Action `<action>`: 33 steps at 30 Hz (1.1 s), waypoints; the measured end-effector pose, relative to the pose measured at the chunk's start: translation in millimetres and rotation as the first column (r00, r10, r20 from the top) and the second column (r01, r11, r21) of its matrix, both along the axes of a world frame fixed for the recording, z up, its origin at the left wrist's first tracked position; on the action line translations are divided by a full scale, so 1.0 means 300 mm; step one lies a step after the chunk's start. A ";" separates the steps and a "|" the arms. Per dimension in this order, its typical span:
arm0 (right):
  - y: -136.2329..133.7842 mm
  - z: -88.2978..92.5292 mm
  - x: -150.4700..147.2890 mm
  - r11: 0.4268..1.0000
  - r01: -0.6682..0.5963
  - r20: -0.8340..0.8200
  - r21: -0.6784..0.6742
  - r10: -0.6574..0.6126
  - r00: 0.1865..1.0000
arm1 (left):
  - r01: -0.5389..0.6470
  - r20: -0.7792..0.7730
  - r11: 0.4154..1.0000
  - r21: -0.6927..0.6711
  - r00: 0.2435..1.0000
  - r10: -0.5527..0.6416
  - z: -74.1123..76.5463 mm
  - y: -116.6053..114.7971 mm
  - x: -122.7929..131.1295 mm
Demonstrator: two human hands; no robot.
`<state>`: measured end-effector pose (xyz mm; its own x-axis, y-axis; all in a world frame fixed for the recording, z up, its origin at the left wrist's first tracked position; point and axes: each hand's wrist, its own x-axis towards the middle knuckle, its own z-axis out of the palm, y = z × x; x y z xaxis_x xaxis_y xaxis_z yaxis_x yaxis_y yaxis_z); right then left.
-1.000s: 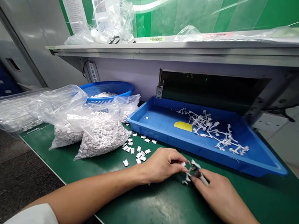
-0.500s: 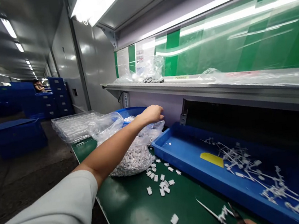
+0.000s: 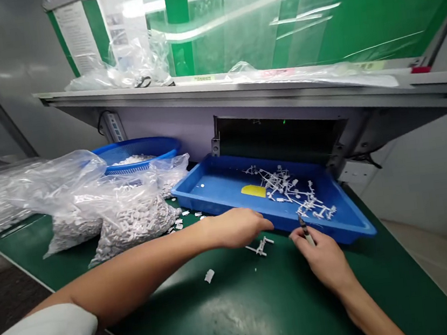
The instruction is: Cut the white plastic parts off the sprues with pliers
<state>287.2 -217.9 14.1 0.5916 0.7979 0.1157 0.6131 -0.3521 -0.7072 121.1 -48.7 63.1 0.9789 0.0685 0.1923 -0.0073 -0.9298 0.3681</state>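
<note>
From your head camera, the blue tray [image 3: 227, 199] sits on the green surface [image 3: 266, 314], tilted up toward the dark slot under the shelf [image 3: 214, 90]. It holds a loose tangle of white plastic runners [image 3: 287, 187] at its right end, a yellow scrap [image 3: 253, 191] beside them, and a few white dots near its left end. Behind it, a round blue basket [image 3: 135, 148] holds a shallow heap of white parts [image 3: 133, 159]. Two full clear bags of white parts [image 3: 132, 222] slump on the surface to its left, a third bag [image 3: 171, 171] leaning against the basket, and a few loose parts [image 3: 179, 223] lie at their foot.

Your right hand [image 3: 322, 258] has its grip closed on a slim tool [image 3: 307, 236], its long axis tilted up, dark tip [image 3: 301, 221] pointing away from you, just off the tray's near rim. Your left hand [image 3: 237, 227] lies curled by that rim; you cannot tell whether its grip holds anything. Between your hands, a small branched runner piece [image 3: 260, 247] lies flat on the smooth surface, its long axis running roughly crosswise. A lone white part [image 3: 209, 276] lies nearer you, beyond your left forearm.
</note>
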 end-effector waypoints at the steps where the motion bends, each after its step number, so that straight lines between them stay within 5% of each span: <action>1: -0.002 0.000 -0.001 1.000 -0.018 0.002 0.012 0.018 1.000 | 0.041 -0.022 0.998 0.049 0.999 -0.040 -0.026 -0.001 0.028; 5: -0.001 -0.007 -0.011 0.997 -0.053 0.014 0.054 0.053 0.999 | 0.252 -0.109 0.957 0.146 0.965 -0.238 -0.090 0.045 0.098; 7: 0.002 -0.009 -0.014 0.996 -0.058 0.021 0.065 0.057 0.998 | 0.288 -0.090 0.957 0.042 0.955 -0.284 -0.106 0.060 0.108; 10: 0.002 -0.011 -0.010 0.996 -0.051 0.040 0.075 0.048 0.998 | 0.151 -0.016 0.954 -0.261 0.987 -0.161 -0.122 0.042 0.099; 12: 0.000 -0.013 -0.006 0.996 -0.039 0.062 0.074 0.034 0.997 | 0.012 -0.006 0.819 -0.573 1.000 -0.018 -0.131 0.011 0.084; 14: -0.002 -0.019 -0.007 0.997 -0.035 0.100 0.068 0.029 0.995 | -0.059 -0.038 0.571 -0.819 0.998 0.048 -0.139 -0.019 0.066; 16: -0.003 -0.025 -0.013 0.997 -0.051 0.142 0.058 0.042 0.989 | -0.078 -0.068 0.380 -0.921 0.997 0.041 -0.142 -0.032 0.046; 17: -0.004 -0.028 -0.018 0.996 -0.068 0.163 0.052 0.059 0.985 | -0.085 -0.079 0.342 -0.936 0.996 0.030 -0.141 -0.030 0.035; 19: -0.005 -0.032 -0.027 0.994 -0.108 0.221 0.034 0.098 0.970 | -0.093 -0.097 0.382 -0.920 0.995 0.011 -0.136 -0.014 0.011; 22: -0.004 -0.038 -0.036 0.989 -0.145 0.328 -0.015 0.142 0.934 | -0.054 -0.062 0.645 -0.762 0.998 0.010 -0.123 0.019 -0.020; 24: -0.002 -0.044 -0.036 0.987 -0.152 0.371 -0.049 0.160 0.915 | -0.021 0.010 0.755 -0.656 0.999 0.037 -0.120 0.030 -0.031; 26: 0.000 -0.051 -0.034 0.984 -0.161 0.381 -0.071 0.176 0.908 | 0.004 0.070 0.712 -0.702 0.996 0.064 -0.125 0.029 -0.034; 30: 0.002 -0.059 -0.038 0.978 -0.180 0.379 -0.101 0.205 0.902 | 0.012 0.028 0.444 -0.896 0.999 0.029 -0.154 0.006 -0.036; 33: 0.001 -0.058 -0.049 0.974 -0.186 0.375 -0.128 0.221 0.900 | -0.021 -0.017 0.305 -0.952 1.000 0.016 -0.179 -0.012 -0.045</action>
<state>272.5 -217.4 -3.3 0.3387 0.9133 0.2261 0.8959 -0.2396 -0.3741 107.8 -52.4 9.4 0.9753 0.2196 -0.0231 0.0086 0.0666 0.9977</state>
